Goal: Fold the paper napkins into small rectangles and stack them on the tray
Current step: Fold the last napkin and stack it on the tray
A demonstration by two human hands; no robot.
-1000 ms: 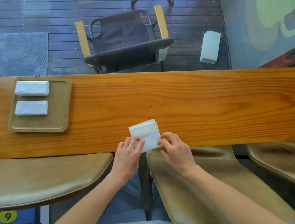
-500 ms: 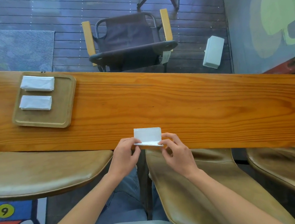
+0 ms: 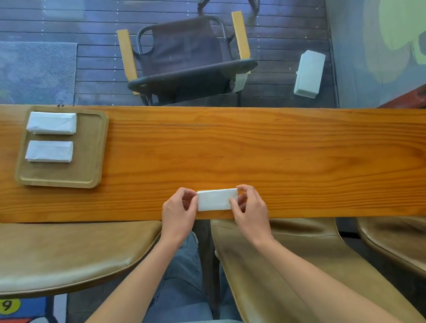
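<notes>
your left hand [image 3: 178,212] and right hand [image 3: 249,205] pinch the folded napkin's [image 3: 217,199] two short ends. it's light, soft paper, so grip the creased edge gently.

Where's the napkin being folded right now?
In the head view the napkin lies at the near edge of the wooden table, pinched at its ends between the left hand and right hand, well right of the tray.

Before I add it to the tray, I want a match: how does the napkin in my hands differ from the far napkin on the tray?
The held napkin lies on the wooden table, pinched by the left hand and right hand; the far tray napkin lies untouched on the tray. The held one looks narrower. Both are white folded rectangles.
</notes>
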